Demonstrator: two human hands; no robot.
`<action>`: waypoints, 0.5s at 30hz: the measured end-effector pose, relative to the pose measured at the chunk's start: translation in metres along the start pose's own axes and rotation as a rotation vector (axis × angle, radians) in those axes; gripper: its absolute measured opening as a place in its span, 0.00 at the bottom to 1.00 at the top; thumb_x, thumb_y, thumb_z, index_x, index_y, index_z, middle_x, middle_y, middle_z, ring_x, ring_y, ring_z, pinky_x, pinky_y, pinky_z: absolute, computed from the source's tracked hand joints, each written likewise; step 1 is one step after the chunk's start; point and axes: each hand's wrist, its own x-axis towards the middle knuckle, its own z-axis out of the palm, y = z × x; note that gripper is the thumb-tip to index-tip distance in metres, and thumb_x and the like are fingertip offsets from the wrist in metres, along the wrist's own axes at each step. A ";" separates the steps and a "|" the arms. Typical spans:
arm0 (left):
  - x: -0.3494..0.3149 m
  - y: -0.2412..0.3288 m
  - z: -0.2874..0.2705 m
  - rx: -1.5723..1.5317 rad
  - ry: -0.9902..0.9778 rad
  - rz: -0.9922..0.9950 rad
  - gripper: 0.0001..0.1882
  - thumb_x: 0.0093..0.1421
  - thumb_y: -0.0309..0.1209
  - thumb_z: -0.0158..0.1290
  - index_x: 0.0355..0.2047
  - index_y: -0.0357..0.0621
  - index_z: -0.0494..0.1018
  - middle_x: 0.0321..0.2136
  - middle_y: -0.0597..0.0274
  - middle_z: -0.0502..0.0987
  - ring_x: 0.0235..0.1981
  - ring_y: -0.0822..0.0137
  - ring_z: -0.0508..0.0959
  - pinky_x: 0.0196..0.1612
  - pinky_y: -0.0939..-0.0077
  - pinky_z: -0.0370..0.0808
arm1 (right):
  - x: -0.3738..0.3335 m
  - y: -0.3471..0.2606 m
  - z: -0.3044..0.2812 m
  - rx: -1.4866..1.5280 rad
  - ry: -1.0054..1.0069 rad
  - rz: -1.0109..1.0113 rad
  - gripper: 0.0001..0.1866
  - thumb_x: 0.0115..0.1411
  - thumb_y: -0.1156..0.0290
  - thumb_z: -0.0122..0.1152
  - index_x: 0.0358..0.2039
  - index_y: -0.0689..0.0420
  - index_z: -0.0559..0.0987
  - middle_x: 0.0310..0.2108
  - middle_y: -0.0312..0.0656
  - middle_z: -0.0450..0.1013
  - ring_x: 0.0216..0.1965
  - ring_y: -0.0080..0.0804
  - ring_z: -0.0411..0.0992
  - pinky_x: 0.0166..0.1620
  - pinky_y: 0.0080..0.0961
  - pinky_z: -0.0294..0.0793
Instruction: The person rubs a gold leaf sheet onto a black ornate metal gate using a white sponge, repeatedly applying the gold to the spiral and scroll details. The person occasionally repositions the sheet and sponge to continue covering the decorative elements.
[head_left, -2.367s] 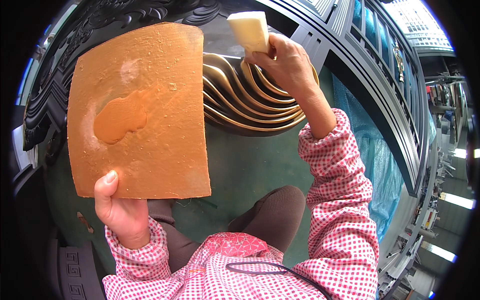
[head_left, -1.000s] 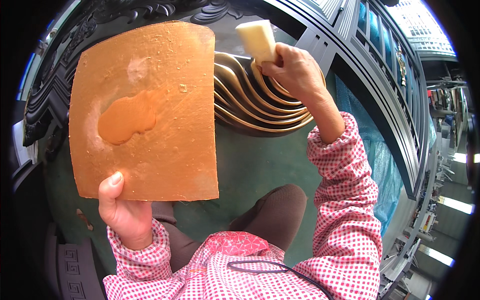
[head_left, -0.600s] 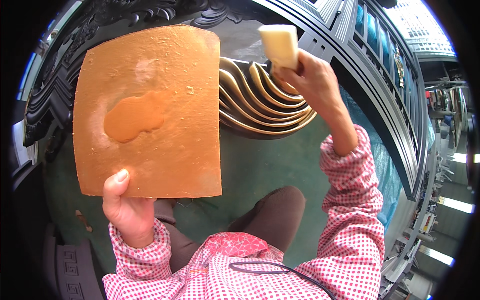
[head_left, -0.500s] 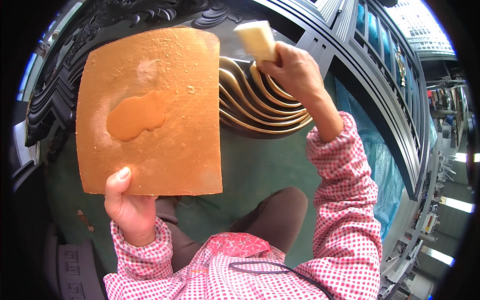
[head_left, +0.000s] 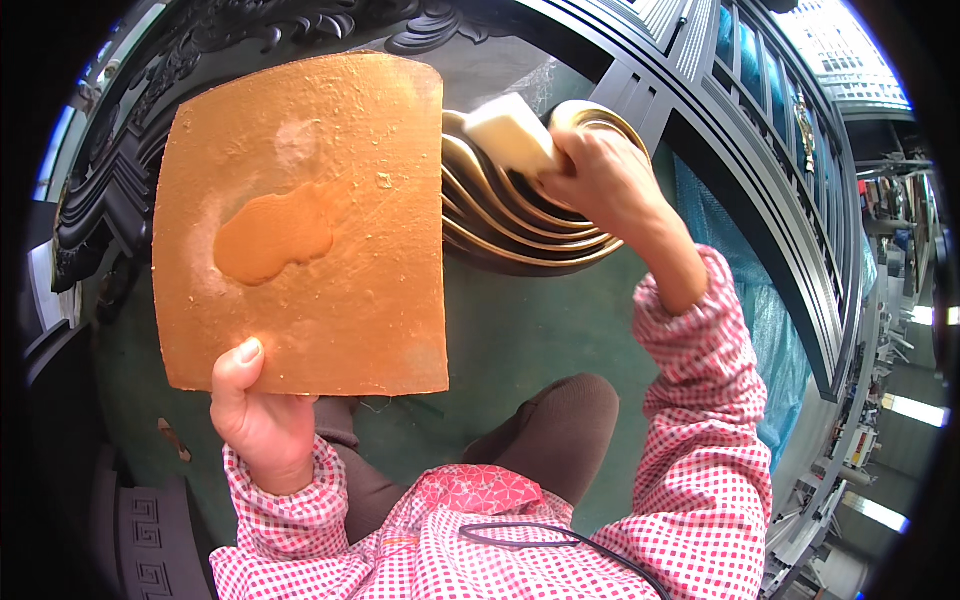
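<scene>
Left hand (head_left: 262,420) at 7 o'clock pinches the bottom edge of an orange paint-smeared board (head_left: 305,225), thumb on front, held upright at 10 o'clock, while right hand (head_left: 600,180) at 1 o'clock has fingers curled tight around a pale sponge block (head_left: 508,135) touching the gold curved moulding (head_left: 510,225) on dark carved furniture (head_left: 700,120).

Orange paint-smeared board (head_left: 310,220) upright; pale sponge (head_left: 508,132) against gold moulding (head_left: 500,225).
</scene>
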 end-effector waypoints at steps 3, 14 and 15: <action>-0.001 0.001 -0.004 -0.009 -0.018 0.002 0.25 0.53 0.32 0.46 0.52 0.37 0.61 0.39 0.56 0.74 0.31 0.68 0.76 0.24 0.78 0.72 | -0.020 0.017 -0.003 0.009 0.067 0.051 0.15 0.49 0.61 0.63 0.29 0.60 0.76 0.20 0.45 0.71 0.22 0.38 0.72 0.29 0.30 0.69; -0.002 -0.003 -0.010 -0.052 -0.145 -0.016 0.29 0.53 0.29 0.44 0.57 0.37 0.56 0.50 0.52 0.69 0.48 0.60 0.73 0.47 0.67 0.73 | -0.047 0.017 -0.009 0.155 0.144 0.234 0.14 0.51 0.65 0.64 0.34 0.59 0.77 0.23 0.43 0.72 0.25 0.31 0.72 0.30 0.27 0.69; -0.001 -0.004 -0.009 -0.084 -0.148 -0.030 0.30 0.53 0.29 0.44 0.57 0.37 0.56 0.50 0.52 0.68 0.48 0.59 0.72 0.48 0.67 0.73 | -0.064 0.025 -0.011 0.324 0.272 0.348 0.10 0.49 0.65 0.63 0.29 0.57 0.77 0.23 0.44 0.72 0.26 0.37 0.73 0.31 0.29 0.70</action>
